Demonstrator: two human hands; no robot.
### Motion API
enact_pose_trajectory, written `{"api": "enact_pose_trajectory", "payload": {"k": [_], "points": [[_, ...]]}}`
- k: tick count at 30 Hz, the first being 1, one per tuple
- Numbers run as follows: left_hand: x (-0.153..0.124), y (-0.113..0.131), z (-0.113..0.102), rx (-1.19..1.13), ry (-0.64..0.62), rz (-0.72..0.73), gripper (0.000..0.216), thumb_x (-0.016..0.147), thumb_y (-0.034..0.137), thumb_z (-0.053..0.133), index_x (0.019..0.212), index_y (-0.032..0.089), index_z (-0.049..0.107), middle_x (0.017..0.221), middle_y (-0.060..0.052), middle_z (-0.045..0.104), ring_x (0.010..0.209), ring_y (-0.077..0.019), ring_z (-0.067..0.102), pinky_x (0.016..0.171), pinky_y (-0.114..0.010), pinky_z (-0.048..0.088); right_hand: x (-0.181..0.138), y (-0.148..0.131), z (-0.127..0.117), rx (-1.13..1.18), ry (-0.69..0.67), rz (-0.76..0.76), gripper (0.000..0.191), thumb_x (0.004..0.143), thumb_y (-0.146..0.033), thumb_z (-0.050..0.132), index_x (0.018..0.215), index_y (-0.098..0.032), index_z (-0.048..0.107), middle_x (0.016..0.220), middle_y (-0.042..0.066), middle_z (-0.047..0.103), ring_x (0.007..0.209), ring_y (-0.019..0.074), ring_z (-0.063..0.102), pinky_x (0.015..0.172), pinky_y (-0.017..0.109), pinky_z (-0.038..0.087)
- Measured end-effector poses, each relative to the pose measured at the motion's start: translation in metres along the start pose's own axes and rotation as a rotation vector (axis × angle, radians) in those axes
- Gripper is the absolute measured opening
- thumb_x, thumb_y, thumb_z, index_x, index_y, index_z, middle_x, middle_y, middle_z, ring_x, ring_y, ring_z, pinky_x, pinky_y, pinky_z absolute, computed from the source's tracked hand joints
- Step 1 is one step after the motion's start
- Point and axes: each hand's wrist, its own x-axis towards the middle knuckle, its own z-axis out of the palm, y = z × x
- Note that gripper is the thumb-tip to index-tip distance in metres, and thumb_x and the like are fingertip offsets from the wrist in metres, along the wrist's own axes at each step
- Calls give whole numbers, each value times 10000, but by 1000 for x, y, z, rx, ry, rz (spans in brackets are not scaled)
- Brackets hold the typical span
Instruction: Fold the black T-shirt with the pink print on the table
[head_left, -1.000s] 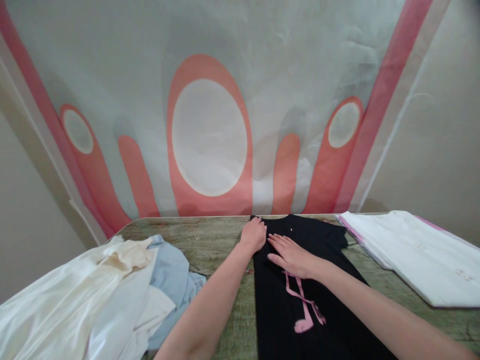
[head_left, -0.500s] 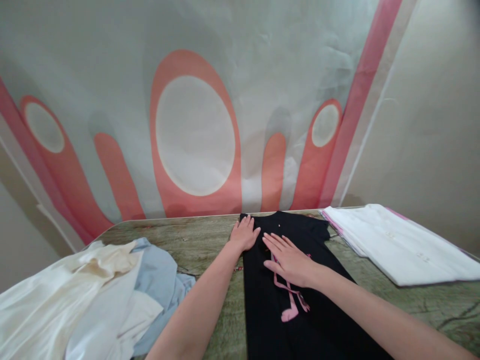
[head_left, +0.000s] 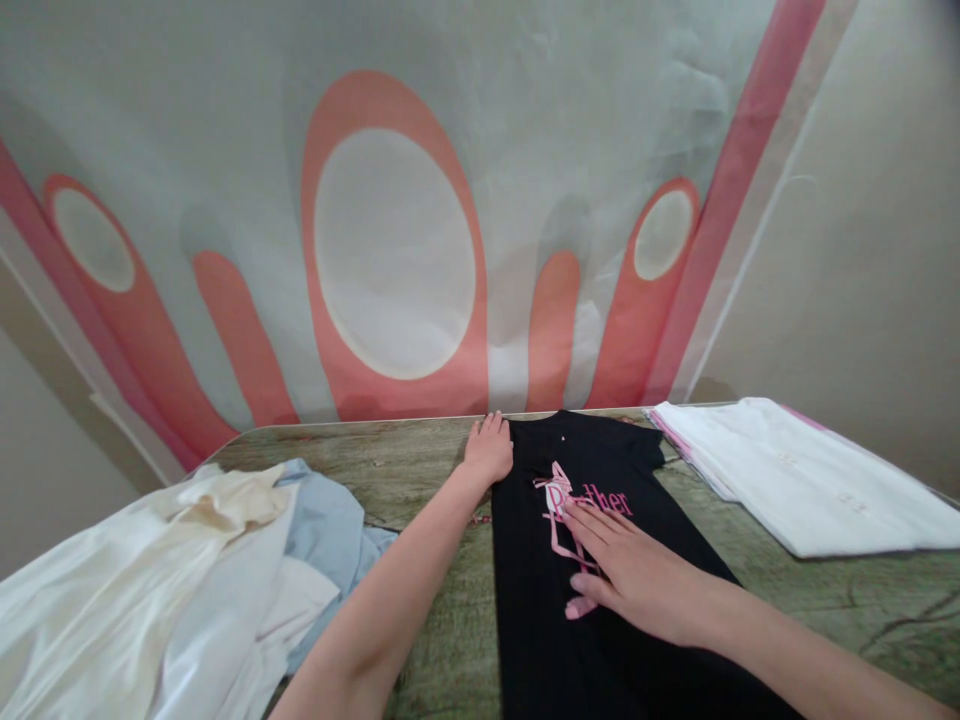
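A black T-shirt (head_left: pixel 536 645) lies lengthwise on the table, its far end near the back edge. Pink lettering reading "Panther" and a pink figure are printed on it. My left hand (head_left: pixel 490 450) rests at the shirt's far left corner, fingers stretched out and lying flat. Over the printed figure my right hand (head_left: pixel 637 565) lies palm down on the fabric, fingers extended and thumb apart. It covers part of the print. Neither hand grips anything that I can see.
Loose cream, white and pale blue clothes (head_left: pixel 187 590) are heaped at the left. A flat folded white garment stack (head_left: pixel 817 480) lies at the right. The wood-patterned table (head_left: pixel 442 600) meets a wall with a pink-and-grey printed covering (head_left: pixel 394 250).
My right hand has slid down the shirt toward me, uncovering the lettering and the figure's upper part. My left hand has shifted slightly outward to the far left corner.
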Motion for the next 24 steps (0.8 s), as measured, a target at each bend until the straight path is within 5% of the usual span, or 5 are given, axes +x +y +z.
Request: {"api": "enact_pose_trajectory", "payload": {"k": [9,13,16,19,24], "points": [[-51,26,0,-66,-81,51,572,882,474,299,1317,108,360,1417,-146,284,1304,-272,250,1040,-409,214,-11,-49,22,79,-30,-95,711,815,-591,389,1406,-252,186,1472,29,71,1350,256,43,1108,455,51],[-55,26,1,-72,-79,30,659,867,554,266,1353,112,310,1440,-139,227,1324,-279,195,1054,-414,174,-23,-66,8,117,-178,-93,724,800,-595,417,1403,-265,190,1467,45,62,1344,286,27,1094,502,51],[-52,24,1,-65,-92,26,714,853,605,224,1369,115,287,1447,-139,206,1331,-285,164,1057,-427,156,-31,-68,-11,148,-266,-116,670,825,-572,395,1398,-282,203,1468,37,85,1343,272,71,1094,483,110],[-51,21,1,-53,-86,34,755,840,643,172,1380,124,268,1451,-132,196,1336,-284,145,1058,-438,141,-37,-63,-18,121,-183,-114,649,860,-550,337,1407,-238,181,1473,51,78,1344,254,84,1097,467,120],[-49,16,1,-46,-101,33,809,805,701,127,1392,158,248,1459,-121,171,1338,-283,138,1056,-452,131,-50,-52,2,-47,-134,-215,706,851,-516,403,1400,-114,213,1443,154,153,1330,287,140,1078,470,193]]}}
